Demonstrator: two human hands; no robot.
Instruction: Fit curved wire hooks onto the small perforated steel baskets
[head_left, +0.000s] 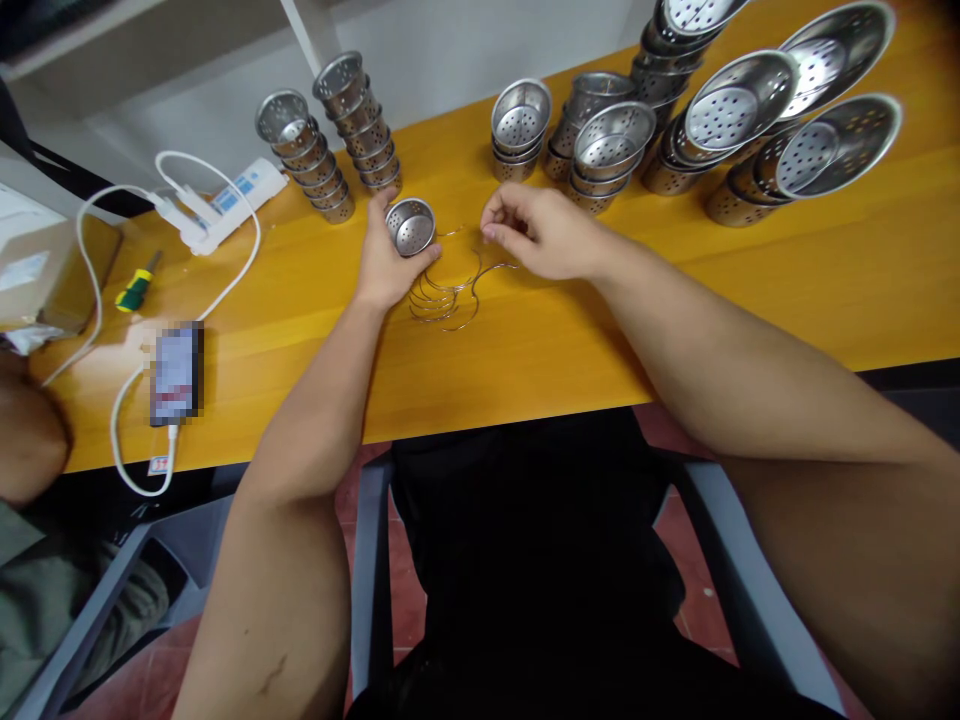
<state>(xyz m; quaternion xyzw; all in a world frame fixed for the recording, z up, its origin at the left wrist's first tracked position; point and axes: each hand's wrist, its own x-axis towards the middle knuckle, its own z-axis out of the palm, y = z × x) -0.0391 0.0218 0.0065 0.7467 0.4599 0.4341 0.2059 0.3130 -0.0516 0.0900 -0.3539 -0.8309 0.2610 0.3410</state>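
Observation:
My left hand (386, 255) is wrapped round a small steel cup (414, 232) whose mouth faces up, thumb on its near side and fingers on the left. To the right of the cup, my right hand (534, 232) is closed with thumb and fingertips pinched together; what they hold, if anything, is too small to make out. Several thin curved metal wires (454, 290) lie loosely on the table just below the cup and the right hand. One short wire end shows between the cup and the right fingertips.
Perforated steel cups stand in stacks at the back left (304, 155) and back right (607, 140), with wide-rimmed ones (840, 150) far right. On the left are a power strip (236, 205), screwdriver (137, 288), cabled phone (176, 375), cardboard box (56, 265) and a person's arm (26, 435).

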